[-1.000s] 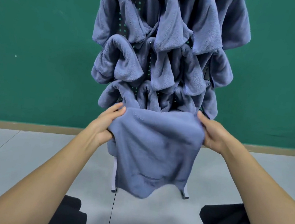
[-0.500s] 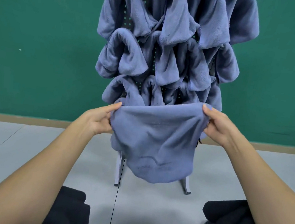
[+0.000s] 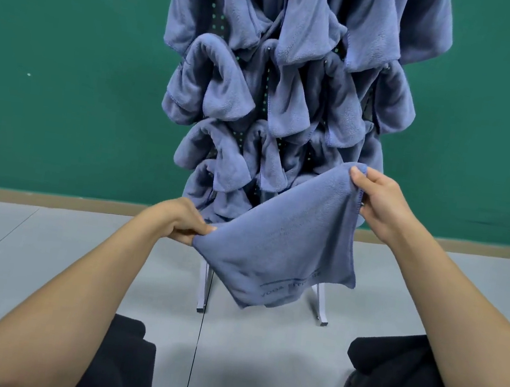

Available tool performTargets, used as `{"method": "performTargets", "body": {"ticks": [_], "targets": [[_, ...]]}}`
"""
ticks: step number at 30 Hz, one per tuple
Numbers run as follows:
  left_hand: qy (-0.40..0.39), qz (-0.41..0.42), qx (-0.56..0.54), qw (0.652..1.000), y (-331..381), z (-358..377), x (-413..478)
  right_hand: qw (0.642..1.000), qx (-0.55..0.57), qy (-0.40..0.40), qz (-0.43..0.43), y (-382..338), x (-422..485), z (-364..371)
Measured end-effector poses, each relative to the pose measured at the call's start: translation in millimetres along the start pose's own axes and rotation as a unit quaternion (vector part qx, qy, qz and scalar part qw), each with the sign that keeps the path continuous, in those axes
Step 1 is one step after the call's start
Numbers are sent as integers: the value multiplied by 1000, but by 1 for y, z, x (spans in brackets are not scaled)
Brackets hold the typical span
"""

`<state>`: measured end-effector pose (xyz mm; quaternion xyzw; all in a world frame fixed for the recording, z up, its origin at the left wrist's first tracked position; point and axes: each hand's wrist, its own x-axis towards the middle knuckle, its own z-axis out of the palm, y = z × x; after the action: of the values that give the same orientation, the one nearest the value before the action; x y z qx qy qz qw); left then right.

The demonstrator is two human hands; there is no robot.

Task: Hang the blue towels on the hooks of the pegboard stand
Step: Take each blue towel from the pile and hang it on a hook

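one blue towel (image 3: pixel 283 238) held slantwise, left hand (image 3: pixel 184 224) pinching low corner, right hand (image 3: pixel 377 205) pinching high corner

Hung towels (image 3: pixel 312 33) hide most of the pegboard stand (image 3: pixel 202 289).

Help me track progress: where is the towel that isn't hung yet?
Centre of the head view: the loose towel is stretched between the left hand and right hand, low in front of the stand, right corner higher.
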<state>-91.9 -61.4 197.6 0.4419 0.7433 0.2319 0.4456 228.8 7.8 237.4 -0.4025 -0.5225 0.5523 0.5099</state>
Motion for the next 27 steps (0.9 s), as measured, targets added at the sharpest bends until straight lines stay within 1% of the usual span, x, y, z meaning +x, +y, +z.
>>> {"method": "performTargets", "body": {"ticks": [1,2,4,5,7,9,13,15,17,20,23,27], "targets": [[3,2,-72,997,1,-1,1,1000,7,10,-1,0,0,0],[2,12,-161,987,4,-2,2,1000,15,24,-1,0,0,-2],[7,48,-317,947,11,-7,0,998,23,53,7,0,2,-6],[15,69,-363,929,13,-9,-1,998,21,64,17,0,3,-9],[32,103,-400,910,17,-12,-3,996,16,80,37,2,4,-14],[41,129,-405,904,20,-12,-6,994,16,93,49,3,4,-14],[66,153,-436,885,25,-15,-7,990,65,106,66,4,5,-10],[89,161,-438,880,26,-17,-9,991,52,101,67,6,6,-10],[105,171,-429,881,25,-19,-10,991,32,113,63,7,7,-10],[119,186,-388,895,25,-20,-11,988,11,138,73,7,7,-12],[128,199,-343,909,24,-23,-8,990,-45,101,85,4,3,-12],[140,201,-323,914,22,-28,-6,990,-62,37,124,1,0,-12]]}}
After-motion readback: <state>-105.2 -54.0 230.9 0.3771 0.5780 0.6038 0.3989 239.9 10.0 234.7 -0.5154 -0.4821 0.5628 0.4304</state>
